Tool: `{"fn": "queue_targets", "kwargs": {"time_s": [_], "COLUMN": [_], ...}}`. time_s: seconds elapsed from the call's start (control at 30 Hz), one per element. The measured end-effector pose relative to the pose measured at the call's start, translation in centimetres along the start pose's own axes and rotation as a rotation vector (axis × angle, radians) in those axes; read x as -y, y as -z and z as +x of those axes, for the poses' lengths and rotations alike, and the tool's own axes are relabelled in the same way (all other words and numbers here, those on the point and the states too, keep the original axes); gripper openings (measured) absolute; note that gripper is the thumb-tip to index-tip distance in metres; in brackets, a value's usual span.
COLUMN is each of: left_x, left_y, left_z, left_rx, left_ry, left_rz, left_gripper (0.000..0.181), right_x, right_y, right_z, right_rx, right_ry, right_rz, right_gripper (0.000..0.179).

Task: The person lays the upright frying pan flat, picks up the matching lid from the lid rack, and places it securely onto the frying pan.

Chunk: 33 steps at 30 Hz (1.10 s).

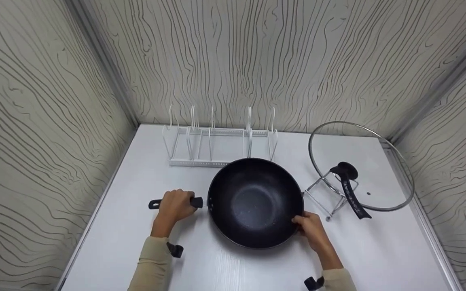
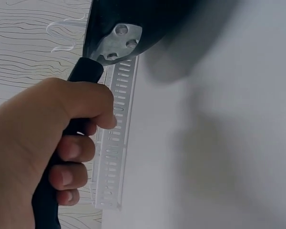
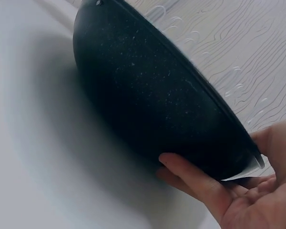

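A black wok (image 1: pixel 253 202) is held above the white table, its shadow falling beneath it and its inside facing up. My left hand (image 1: pixel 175 205) grips the wok's black handle (image 2: pixel 86 71), fingers curled round it, with the riveted metal bracket just beyond in the left wrist view. On the opposite side, my right hand (image 1: pixel 312 230) pinches the rim, thumb on the inner edge. In the right wrist view, its fingers (image 3: pixel 193 179) support the speckled outer wall from below.
Behind the wok stands a white wire rack (image 1: pixel 200 163) with upright dividers, against the patterned wall. To the right, a glass lid (image 1: pixel 390 208) with a metal rim and black handle (image 1: pixel 352 194) leans on a small metal stand (image 1: pixel 318 204).
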<state>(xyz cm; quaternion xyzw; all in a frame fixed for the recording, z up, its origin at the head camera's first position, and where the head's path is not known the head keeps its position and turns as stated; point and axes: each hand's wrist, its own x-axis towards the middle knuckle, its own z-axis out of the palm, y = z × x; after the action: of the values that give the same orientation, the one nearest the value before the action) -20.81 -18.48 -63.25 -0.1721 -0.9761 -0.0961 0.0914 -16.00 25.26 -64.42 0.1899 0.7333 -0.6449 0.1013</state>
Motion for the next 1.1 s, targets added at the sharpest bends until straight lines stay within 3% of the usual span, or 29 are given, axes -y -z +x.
{"fn": "queue_targets", "kwargs": {"time_s": [0.33, 0.57, 0.73, 0.97, 1.1], "left_x": [-0.1, -0.3, -0.5, -0.9, -1.1], "left_y": [0.4, 0.9, 1.7, 2.8, 3.2], "left_z": [-0.1, -0.4, -0.4, -0.2, 0.0], "left_rx": [0.027, 0.053, 0.1, 0.21, 0.216], "left_ry": [-0.012, -0.006, 0.003, 0.06, 0.067], "left_rz": [-0.038, -0.08, -0.129, -0.256, -0.291], "left_gripper": [0.025, 0.023, 0.017, 0.016, 0.022], "right_x": [-0.6, -0.6, -0.4, -0.1, 0.0], "right_y": [0.3, 0.4, 0.6, 0.7, 0.8], "right_z": [0.1, -0.3, -0.5, -0.6, -0.6], "right_rx": [0.034, 0.08, 0.107, 0.068, 0.077], "right_ry": [0.017, 0.022, 0.039, 0.039, 0.047], "right_rz": [-0.084, -0.071, -0.089, -0.104, -0.118], "right_gripper": [0.046, 0.05, 0.054, 0.05, 0.051]}}
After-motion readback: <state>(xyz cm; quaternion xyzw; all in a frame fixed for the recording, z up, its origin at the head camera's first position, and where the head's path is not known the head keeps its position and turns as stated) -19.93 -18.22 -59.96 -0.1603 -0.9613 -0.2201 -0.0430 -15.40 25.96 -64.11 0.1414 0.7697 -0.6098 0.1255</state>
